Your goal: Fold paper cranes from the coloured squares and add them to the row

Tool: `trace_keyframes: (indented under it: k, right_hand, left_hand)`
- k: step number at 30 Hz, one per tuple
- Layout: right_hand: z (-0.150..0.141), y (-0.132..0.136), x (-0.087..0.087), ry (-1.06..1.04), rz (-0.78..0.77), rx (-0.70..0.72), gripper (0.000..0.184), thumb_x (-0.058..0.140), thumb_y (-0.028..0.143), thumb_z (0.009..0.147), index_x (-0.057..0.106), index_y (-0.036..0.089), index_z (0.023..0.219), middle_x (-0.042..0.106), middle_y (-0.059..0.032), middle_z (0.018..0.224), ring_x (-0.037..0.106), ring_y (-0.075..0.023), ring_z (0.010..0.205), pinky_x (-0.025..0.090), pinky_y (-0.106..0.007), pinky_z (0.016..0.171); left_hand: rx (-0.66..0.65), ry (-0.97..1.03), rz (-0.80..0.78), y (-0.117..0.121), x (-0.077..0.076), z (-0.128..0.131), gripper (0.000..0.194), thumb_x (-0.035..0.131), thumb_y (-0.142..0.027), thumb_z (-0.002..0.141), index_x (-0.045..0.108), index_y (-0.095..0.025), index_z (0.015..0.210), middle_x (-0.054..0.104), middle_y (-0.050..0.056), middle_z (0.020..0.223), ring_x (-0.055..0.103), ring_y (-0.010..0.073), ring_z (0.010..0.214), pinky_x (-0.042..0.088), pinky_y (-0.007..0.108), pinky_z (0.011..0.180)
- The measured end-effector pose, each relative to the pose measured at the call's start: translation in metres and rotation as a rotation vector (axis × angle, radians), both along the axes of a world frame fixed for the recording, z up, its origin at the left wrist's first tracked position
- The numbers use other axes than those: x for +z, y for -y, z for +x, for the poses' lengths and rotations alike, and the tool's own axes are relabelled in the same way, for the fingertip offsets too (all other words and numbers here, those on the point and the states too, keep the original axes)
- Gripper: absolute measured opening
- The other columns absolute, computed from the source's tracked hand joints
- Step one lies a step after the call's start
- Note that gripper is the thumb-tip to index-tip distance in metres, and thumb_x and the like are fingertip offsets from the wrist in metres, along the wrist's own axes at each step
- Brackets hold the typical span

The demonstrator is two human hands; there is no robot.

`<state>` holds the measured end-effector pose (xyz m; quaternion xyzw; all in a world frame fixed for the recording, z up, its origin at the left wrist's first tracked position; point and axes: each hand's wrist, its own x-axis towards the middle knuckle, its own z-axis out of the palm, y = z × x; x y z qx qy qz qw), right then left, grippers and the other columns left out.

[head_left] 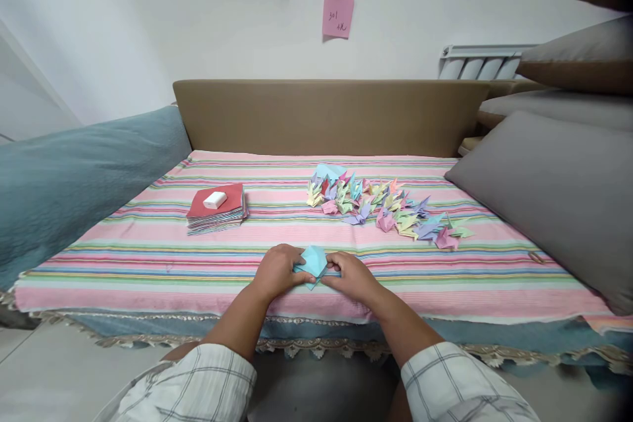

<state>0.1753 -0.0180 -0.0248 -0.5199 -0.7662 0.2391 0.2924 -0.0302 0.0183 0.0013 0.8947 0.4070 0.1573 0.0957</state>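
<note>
A light blue sheet of origami paper, partly folded with a pointed corner toward me, lies on the striped cloth near the front edge. My left hand grips its left side between thumb and fingers. At its right edge, my right hand pinches the paper with thumb and fingertips. Beyond my hands, to the right, several folded paper cranes in many colours lie in a loose heap. Another light blue folded paper rests at the heap's back left.
A stack of coloured paper with a white block on top stands at the left. Grey cushions line the right side, a blue-covered armrest the left. The brown sofa back closes the rear.
</note>
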Motion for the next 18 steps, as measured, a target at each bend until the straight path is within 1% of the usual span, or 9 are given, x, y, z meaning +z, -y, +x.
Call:
trace_keyframes:
  k: [3, 7, 9, 13, 15, 18]
  right_hand:
    - [-0.001, 0.001, 0.003, 0.038, 0.006, -0.002, 0.023, 0.066, 0.028, 0.068, 0.063, 0.02, 0.09, 0.061, -0.0026, 0.087, 0.054, -0.0184, 0.083, 0.038, -0.025, 0.07]
    - [-0.003, 0.001, 0.005, 0.1, 0.027, -0.019, 0.019, 0.065, 0.031, 0.07, 0.064, 0.019, 0.085, 0.059, -0.0023, 0.082, 0.054, -0.0181, 0.081, 0.037, -0.025, 0.068]
    - [-0.004, 0.001, 0.004, 0.124, 0.044, -0.028, 0.018, 0.064, 0.034, 0.071, 0.064, 0.019, 0.082, 0.059, -0.0025, 0.08, 0.053, -0.0178, 0.079, 0.036, -0.025, 0.067]
    - [-0.005, 0.003, 0.003, 0.148, 0.069, -0.022, 0.021, 0.062, 0.037, 0.074, 0.064, 0.018, 0.083, 0.06, -0.004, 0.082, 0.053, -0.0183, 0.082, 0.037, -0.026, 0.07]
    - [-0.005, 0.003, 0.003, 0.152, 0.073, -0.01, 0.02, 0.06, 0.033, 0.075, 0.065, 0.018, 0.088, 0.061, -0.0048, 0.088, 0.053, -0.0189, 0.086, 0.037, -0.027, 0.074]
    - [-0.004, 0.002, 0.004, 0.181, 0.077, 0.003, 0.019, 0.054, 0.018, 0.076, 0.064, 0.018, 0.091, 0.061, -0.0053, 0.092, 0.053, -0.0187, 0.089, 0.038, -0.027, 0.077]
  left_hand:
    - [-0.012, 0.02, 0.042, 0.001, -0.001, 0.002, 0.046, 0.063, -0.063, 0.064, 0.072, -0.021, 0.082, 0.065, 0.009, 0.111, 0.058, 0.0263, 0.1, 0.041, 0.036, 0.087]
    - [-0.017, 0.087, 0.102, 0.002, -0.005, 0.004, 0.054, 0.066, -0.065, 0.058, 0.07, -0.021, 0.089, 0.06, 0.011, 0.12, 0.055, 0.0274, 0.107, 0.038, 0.04, 0.093]
    - [-0.018, 0.115, 0.098, 0.002, -0.006, 0.006, 0.054, 0.067, -0.064, 0.057, 0.069, -0.021, 0.091, 0.058, 0.012, 0.123, 0.054, 0.0277, 0.108, 0.038, 0.041, 0.094]
    - [-0.025, 0.133, 0.033, 0.004, -0.007, 0.009, 0.039, 0.068, -0.056, 0.063, 0.071, -0.021, 0.081, 0.056, 0.011, 0.124, 0.054, 0.0269, 0.109, 0.04, 0.039, 0.093]
    - [0.004, 0.147, 0.01, 0.005, -0.008, 0.011, 0.034, 0.069, -0.051, 0.065, 0.071, -0.021, 0.079, 0.056, 0.012, 0.125, 0.054, 0.0271, 0.108, 0.041, 0.039, 0.092]
    - [0.05, 0.179, -0.015, 0.004, -0.011, 0.013, 0.036, 0.072, -0.047, 0.064, 0.07, -0.02, 0.087, 0.055, 0.012, 0.126, 0.054, 0.0277, 0.108, 0.042, 0.039, 0.091]
